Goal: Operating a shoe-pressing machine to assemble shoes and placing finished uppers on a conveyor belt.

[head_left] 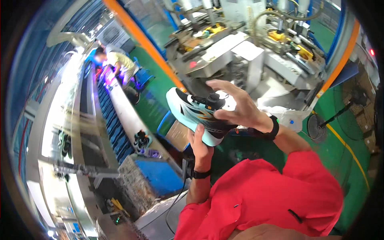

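A sneaker [196, 114] with a pale mint sole and a black, grey and white upper is tilted in front of me, toe to the upper left. Its heel end rests in my left hand [201, 150], which is closed round the underside with the thumb up against the sole. My right hand [242, 106] is at the ankle opening with its fingers spread and curved. One fingertip lies near the laces, and another finger reaches above the shoe. Something white shows between these fingers, too unclear to name. Dark bands circle both wrists.
On the left a long conveyor line [120, 106] runs away from me, with another pair of shoes [142, 141] near its end. A person [122, 66] bends over it farther off. Ahead stands a machine [256, 60] in an orange frame; a fan [317, 127] is at right.
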`<action>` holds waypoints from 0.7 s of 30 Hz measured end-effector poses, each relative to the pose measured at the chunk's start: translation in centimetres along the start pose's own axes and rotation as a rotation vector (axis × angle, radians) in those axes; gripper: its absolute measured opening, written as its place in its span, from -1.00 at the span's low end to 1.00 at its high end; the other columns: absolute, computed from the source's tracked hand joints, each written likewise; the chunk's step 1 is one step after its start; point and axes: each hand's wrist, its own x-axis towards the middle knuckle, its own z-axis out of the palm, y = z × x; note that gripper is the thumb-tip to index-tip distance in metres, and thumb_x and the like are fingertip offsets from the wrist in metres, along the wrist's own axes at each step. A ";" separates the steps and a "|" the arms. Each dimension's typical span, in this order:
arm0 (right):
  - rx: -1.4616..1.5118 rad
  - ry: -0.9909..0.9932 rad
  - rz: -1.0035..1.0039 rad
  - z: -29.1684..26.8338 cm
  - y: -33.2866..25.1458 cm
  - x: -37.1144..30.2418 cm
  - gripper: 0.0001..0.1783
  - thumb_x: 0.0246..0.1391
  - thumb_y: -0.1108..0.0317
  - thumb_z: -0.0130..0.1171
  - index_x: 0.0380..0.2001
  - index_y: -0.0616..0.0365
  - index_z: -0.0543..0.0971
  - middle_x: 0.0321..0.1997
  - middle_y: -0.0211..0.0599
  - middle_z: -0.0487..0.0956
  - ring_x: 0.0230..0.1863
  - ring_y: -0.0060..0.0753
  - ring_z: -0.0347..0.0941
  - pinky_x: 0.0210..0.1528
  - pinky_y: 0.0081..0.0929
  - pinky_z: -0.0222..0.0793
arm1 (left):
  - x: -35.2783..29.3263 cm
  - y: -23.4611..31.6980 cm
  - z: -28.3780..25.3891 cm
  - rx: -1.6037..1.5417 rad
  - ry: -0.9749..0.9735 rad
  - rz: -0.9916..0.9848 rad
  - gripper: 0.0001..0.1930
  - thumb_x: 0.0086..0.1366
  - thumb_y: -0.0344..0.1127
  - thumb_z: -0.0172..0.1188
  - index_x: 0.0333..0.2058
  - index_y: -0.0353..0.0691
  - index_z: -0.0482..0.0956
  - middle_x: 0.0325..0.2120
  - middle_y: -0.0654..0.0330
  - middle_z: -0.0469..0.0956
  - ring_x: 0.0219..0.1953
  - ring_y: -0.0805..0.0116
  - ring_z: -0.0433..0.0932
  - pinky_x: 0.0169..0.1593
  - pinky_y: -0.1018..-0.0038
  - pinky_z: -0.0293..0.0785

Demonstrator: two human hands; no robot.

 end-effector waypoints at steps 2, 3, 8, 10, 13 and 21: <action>0.459 0.028 0.438 -3.6 3.3 -3.2 -0.28 -0.06 0.23 0.33 0.16 0.28 0.36 0.08 -0.19 0.50 0.09 -0.39 0.41 0.13 -0.46 0.32 | 2.3 -3.3 2.1 -0.139 -0.069 -0.235 -0.59 0.32 -0.32 0.08 0.09 -0.36 0.33 -0.04 0.06 0.48 -0.02 0.20 0.51 0.04 0.27 0.46; 0.605 0.027 0.589 -4.9 5.5 -5.0 -0.31 -0.08 0.29 0.31 0.15 0.27 0.38 0.04 -0.23 0.52 0.05 -0.43 0.42 0.11 -0.49 0.33 | 3.1 -5.1 3.6 -0.128 -0.065 -0.334 -0.51 0.32 -0.26 0.11 0.16 -0.34 0.28 -0.03 0.09 0.47 -0.02 0.26 0.49 0.08 0.34 0.40; 0.683 0.503 0.774 -13.8 13.3 -11.5 -0.39 -0.16 0.36 0.34 0.05 0.24 0.47 -0.06 -0.36 0.52 -0.05 -0.58 0.40 0.06 -0.58 0.30 | 6.9 -14.5 14.5 0.480 -0.472 -0.425 -0.31 0.39 -0.02 0.05 0.32 -0.32 0.10 0.08 0.07 0.41 0.01 0.36 0.41 0.13 0.46 0.29; 0.485 0.612 0.764 -18.0 15.7 -15.0 -0.37 -0.18 0.34 0.37 0.04 0.22 0.48 -0.05 -0.35 0.52 -0.05 -0.57 0.40 0.06 -0.58 0.30 | 9.9 -20.4 16.2 0.670 -0.658 -0.487 -0.33 0.41 0.06 -0.02 0.31 -0.29 0.16 0.09 0.03 0.41 0.03 0.31 0.41 0.07 0.42 0.37; 0.264 0.773 0.837 -23.6 16.8 -17.5 -0.34 -0.22 0.31 0.39 0.05 0.20 0.49 -0.06 -0.32 0.53 -0.09 -0.51 0.42 0.03 -0.56 0.34 | 14.2 -27.0 20.7 0.577 -0.556 -0.640 -0.32 0.37 0.16 -0.01 0.16 -0.38 0.32 -0.14 0.12 0.51 -0.18 0.35 0.51 -0.20 0.43 0.53; -0.088 1.072 0.862 -31.2 14.2 -18.6 -0.35 -0.19 0.47 0.22 0.10 0.28 0.43 -0.03 -0.23 0.51 -0.02 -0.44 0.43 0.09 -0.51 0.33 | 28.6 -45.2 26.1 1.061 -0.395 -0.237 -0.25 0.00 -0.08 0.38 0.02 -0.52 0.31 -0.17 -0.23 0.52 -0.03 -0.14 0.51 0.09 0.19 0.39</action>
